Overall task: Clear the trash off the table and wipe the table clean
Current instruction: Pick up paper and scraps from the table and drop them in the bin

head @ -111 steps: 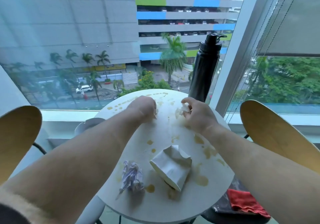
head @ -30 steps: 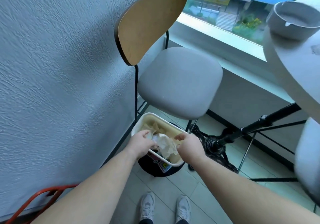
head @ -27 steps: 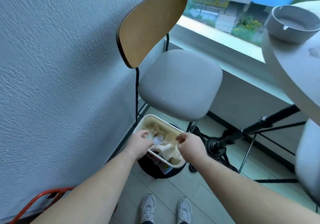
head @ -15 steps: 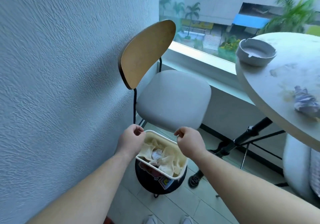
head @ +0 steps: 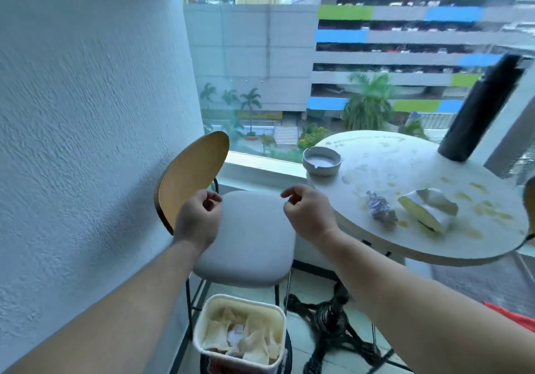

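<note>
The round white table (head: 385,168) at the right is spotted with yellow-brown stains. On it lie a crumpled wad of paper (head: 379,210) and a crushed white paper carton (head: 428,208). My left hand (head: 198,218) and my right hand (head: 307,211) hover above the chair seat, left of the table, both empty with fingers loosely curled. On the floor below them stands a white bin (head: 240,334) holding crumpled tissues.
A grey ashtray (head: 322,160) sits at the table's left edge and a tall black bottle (head: 477,107) at its far side. A chair with a grey seat (head: 249,237) and wooden back stands against the white wall. A red cloth (head: 518,315) lies low at the right.
My hands took scraps from the table, dropped them into the bin and let go. They have since risen, empty, above the chair seat, and the view has swung up toward the table.
</note>
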